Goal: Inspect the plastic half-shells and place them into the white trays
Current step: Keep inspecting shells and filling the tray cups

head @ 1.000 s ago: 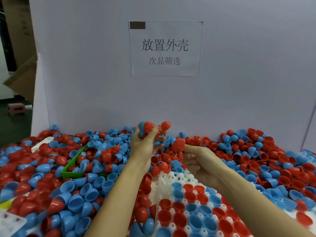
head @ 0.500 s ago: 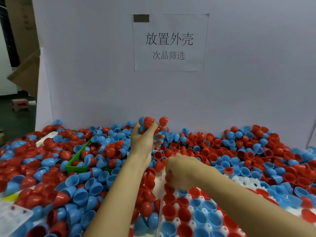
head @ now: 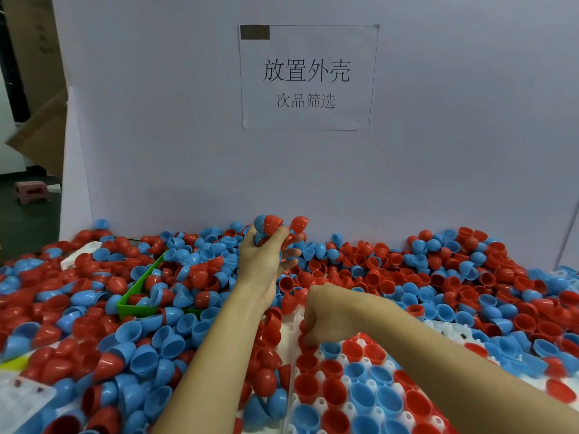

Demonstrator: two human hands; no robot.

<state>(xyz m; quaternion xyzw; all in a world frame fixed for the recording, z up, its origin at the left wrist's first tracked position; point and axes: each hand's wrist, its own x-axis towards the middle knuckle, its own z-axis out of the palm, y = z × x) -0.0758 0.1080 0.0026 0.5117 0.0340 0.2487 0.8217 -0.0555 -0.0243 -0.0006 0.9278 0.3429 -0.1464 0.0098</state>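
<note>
Shells (head: 156, 364) mostly loose on table; tray (head: 341, 360) partly filled; left hand (head: 266, 261) fingers grip several shells; right hand (head: 326, 314) fingers curled at tray edge, contents hidden

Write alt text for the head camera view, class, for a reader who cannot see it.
A person's left hand holds several red and blue half-shells raised above a big loose pile, while the right hand, fingers curled, reaches down at the far edge of a white tray partly filled with shells. A green tray sits half-buried to the left.
</note>
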